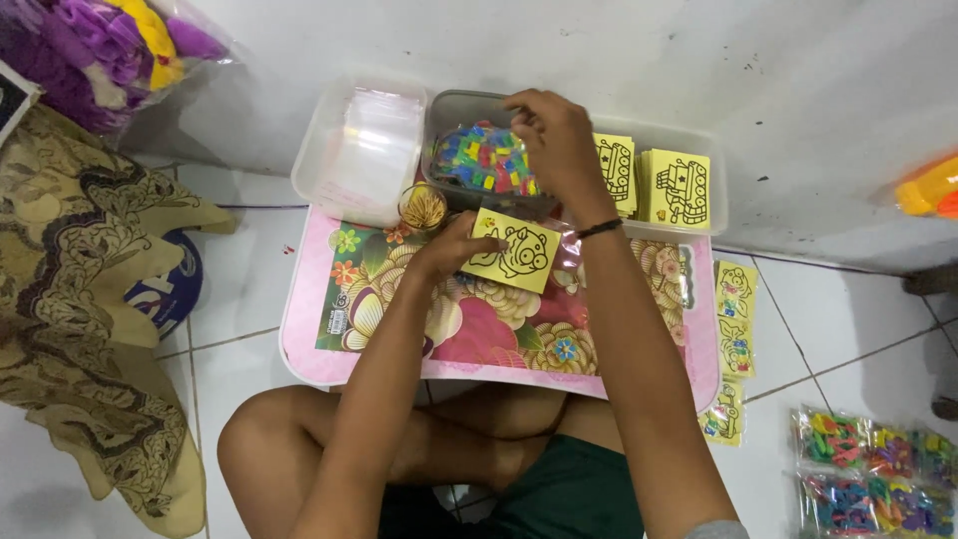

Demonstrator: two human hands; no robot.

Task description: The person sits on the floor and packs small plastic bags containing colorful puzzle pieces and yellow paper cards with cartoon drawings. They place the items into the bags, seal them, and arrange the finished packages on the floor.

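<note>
Two hands work over the bench: the left hand pinches a thin, light, bendable yellow card by its edge, while the right hand, fingers curled, reaches into the tub of small colourful pieces just beyond.

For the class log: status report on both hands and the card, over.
Left hand pinching yellow square card with pig drawing. Right hand reaching into clear tub of small colourful plastic pieces. Nothing blocking.
</note>
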